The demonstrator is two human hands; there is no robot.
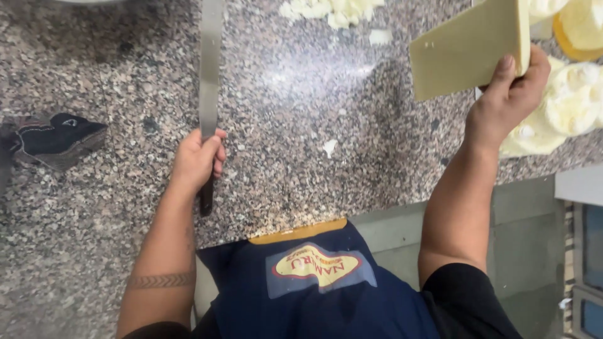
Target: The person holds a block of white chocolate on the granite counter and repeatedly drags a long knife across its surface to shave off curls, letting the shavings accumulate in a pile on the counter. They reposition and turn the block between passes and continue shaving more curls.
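Observation:
My left hand (pixel 198 159) grips the dark handle of a long flat metal spatula (pixel 210 63), whose blade points away from me across the speckled granite counter (pixel 301 125). My right hand (pixel 510 94) holds a tan rectangular board (pixel 465 47) by its right edge, lifted and tilted above the counter. Just right of that hand lie pale cream-covered rounds (pixel 568 103).
Bits of white cream (pixel 330 9) are scattered at the counter's far edge, with a small blob (pixel 329 147) near the middle. A dark crumpled cloth (pixel 53 138) lies at the left. I wear a dark blue apron (pixel 320 282). The counter's front edge runs just before my body.

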